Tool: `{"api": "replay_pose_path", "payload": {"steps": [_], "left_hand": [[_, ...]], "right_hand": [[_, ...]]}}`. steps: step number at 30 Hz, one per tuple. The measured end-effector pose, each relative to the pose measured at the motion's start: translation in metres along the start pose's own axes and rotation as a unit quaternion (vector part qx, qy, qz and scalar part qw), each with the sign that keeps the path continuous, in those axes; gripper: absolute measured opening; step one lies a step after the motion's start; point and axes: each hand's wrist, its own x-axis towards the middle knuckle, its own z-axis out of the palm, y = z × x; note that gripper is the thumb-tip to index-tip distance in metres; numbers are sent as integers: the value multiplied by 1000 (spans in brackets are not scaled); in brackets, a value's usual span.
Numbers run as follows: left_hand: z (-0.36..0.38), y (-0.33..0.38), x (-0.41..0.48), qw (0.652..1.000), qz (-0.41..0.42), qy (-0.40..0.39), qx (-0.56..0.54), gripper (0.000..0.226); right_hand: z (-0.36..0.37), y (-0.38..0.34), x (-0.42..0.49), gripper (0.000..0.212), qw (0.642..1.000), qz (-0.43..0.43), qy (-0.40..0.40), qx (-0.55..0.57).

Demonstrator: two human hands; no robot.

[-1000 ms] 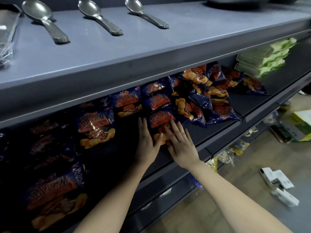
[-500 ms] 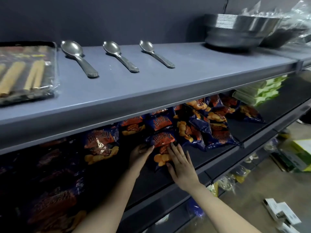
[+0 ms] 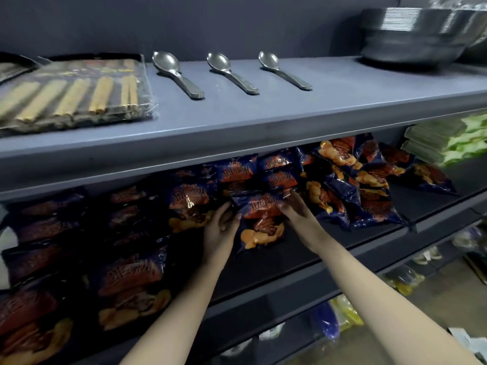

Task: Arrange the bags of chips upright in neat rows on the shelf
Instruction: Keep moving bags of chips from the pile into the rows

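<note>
A dark blue and orange bag of chips leans on the dark middle shelf. My left hand grips its left edge, fingers pointing up along the side. My right hand lies with straight fingers on the bag's upper right corner. More bags of the same kind lie in rows to the left, dim in shadow. Behind the held bag stand a few others. A jumbled pile of bags lies to the right, overlapping at odd angles.
The grey upper shelf overhangs the bags and carries three metal spoons, packs of chopsticks and stacked metal bowls. Green packs sit at the far right. Lower shelves and the floor hold bagged goods.
My view has tilted up, showing more of the upper shelf. My left hand went from the bag's face to its left edge. My right hand slid up to the bag's top right corner.
</note>
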Motion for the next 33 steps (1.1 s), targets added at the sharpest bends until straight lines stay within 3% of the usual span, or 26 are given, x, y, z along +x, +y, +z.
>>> {"api": "replay_pose_path", "payload": {"steps": [3,5,9,12,19,23,27,29,33], "left_hand": [[-15,4,-4,1000,12,14,11,41],[-25,5,-7,999,12,24,28,39],[-38,-5,-15,998,-24,25,57,42],[-41,-18,-27,992,-40,8,120,50],[-34,-28,-49,966,-58,20,250,69],[-37,-33,-60,896,41,-103,429,50],[-46,-46,-66,825,127,-164,526,69],[-49,-52,-65,808,142,-170,546,64],[-49,-52,-64,807,147,-163,548,59]], "right_hand": [[4,8,12,65,986,53,-132,92],[13,15,15,61,977,52,-177,105],[35,17,23,56,979,21,-144,142],[46,4,34,39,986,-13,-112,121],[78,-22,52,34,988,-44,-131,63],[96,-18,53,19,987,-16,-146,68],[113,3,47,23,984,-6,-175,38],[118,9,44,36,984,-28,-172,23],[121,13,41,50,989,-45,-138,-10]]}}
